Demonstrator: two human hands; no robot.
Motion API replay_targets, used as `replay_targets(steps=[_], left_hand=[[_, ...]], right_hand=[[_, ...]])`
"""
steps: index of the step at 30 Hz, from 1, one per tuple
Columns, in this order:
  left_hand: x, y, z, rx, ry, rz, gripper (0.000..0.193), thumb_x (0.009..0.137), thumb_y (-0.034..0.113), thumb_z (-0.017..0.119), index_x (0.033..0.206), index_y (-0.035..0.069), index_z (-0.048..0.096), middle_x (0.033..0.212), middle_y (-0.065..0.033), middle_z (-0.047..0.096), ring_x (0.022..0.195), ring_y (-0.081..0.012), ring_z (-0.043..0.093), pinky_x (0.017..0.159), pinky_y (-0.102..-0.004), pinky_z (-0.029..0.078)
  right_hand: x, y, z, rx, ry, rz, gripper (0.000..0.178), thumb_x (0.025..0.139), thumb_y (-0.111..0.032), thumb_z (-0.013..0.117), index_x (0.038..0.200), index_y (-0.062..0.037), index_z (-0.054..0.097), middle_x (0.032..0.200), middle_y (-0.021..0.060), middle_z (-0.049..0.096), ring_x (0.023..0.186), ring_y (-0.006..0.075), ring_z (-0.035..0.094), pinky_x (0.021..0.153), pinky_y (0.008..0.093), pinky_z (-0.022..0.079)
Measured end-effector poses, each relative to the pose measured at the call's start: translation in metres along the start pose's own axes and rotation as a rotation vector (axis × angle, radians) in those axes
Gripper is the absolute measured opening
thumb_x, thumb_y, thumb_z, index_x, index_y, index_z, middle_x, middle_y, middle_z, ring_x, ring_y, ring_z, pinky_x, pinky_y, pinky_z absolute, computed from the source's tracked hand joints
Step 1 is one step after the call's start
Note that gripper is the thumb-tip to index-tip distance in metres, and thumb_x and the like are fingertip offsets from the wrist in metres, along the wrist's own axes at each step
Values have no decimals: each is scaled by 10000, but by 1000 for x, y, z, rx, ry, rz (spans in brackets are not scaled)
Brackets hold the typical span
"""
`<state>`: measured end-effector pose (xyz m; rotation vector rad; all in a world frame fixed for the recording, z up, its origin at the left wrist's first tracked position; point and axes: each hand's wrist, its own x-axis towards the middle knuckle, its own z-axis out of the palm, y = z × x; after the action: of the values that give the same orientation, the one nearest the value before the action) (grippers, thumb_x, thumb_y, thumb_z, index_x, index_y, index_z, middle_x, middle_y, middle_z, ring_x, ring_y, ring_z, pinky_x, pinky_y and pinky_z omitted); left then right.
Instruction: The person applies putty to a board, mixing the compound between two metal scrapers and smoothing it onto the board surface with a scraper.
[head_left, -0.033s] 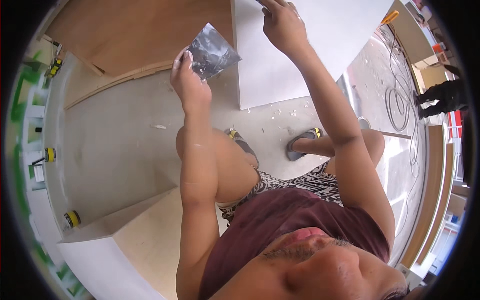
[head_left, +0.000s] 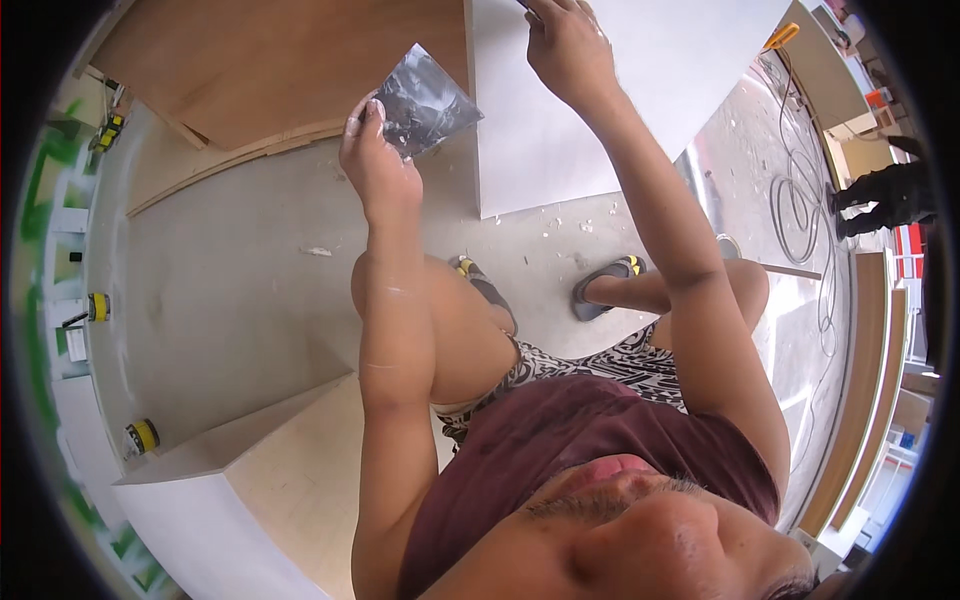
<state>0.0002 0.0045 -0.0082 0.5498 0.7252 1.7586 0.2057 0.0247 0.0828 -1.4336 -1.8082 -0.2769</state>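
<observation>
My left hand (head_left: 378, 150) grips a dark, shiny square plate (head_left: 425, 100) by its near left corner. The plate is tilted and smeared with whitish paste, and pale specks stick to my fingers. Farther right, my right hand (head_left: 570, 50) is closed at the top edge of the view, over the white panel (head_left: 560, 130). A sliver of something thin and dark pokes out from its fingers; the rest is cut off by the edge, so I cannot make out its kind.
A brown wooden panel (head_left: 290, 60) stands beside the white one. White scraps (head_left: 585, 226) dot the floor around my feet. At the right lie coiled cables (head_left: 795, 215), near a person's dark-trousered legs (head_left: 885, 200). An open pale box (head_left: 290, 480) sits at the lower left.
</observation>
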Motion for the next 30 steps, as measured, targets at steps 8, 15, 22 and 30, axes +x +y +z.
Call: replay_targets(steps=[8, 15, 22, 30], left_hand=[[-2, 8, -2, -10, 7, -30, 232, 965, 114, 557, 1128, -43, 607, 1075, -107, 652, 964, -206, 644, 847, -346, 526], [-3, 8, -2, -17, -14, -41, 234, 962, 112, 561, 1130, -45, 606, 1064, -115, 657, 951, -210, 645, 841, -346, 528], [-4, 11, 0, -30, -18, -31, 232, 959, 102, 556, 1123, -55, 605, 1054, -120, 662, 936, -211, 649, 838, -349, 527], [-3, 4, 8, -51, -29, -36, 233, 954, 101, 560, 1116, -59, 611, 1051, -118, 662, 941, -213, 646, 846, -337, 517]], right_hand=[[-10, -1, 48, -260, 82, -145, 444, 831, -2, 512, 1252, -113, 602, 1192, 86, 620, 1044, 315, 574, 832, 448, 472], [-39, 17, 57, -288, 101, -265, 419, 787, -68, 614, 1181, -201, 658, 1110, -17, 642, 988, 232, 593, 764, 413, 465], [15, 3, 30, -302, 134, -231, 446, 842, -9, 509, 1270, -101, 595, 1195, 77, 623, 1047, 301, 574, 838, 438, 465], [-87, 48, 87, -347, -44, -399, 446, 817, -94, 599, 1247, -203, 645, 1228, -27, 594, 999, 207, 584, 813, 393, 462]])
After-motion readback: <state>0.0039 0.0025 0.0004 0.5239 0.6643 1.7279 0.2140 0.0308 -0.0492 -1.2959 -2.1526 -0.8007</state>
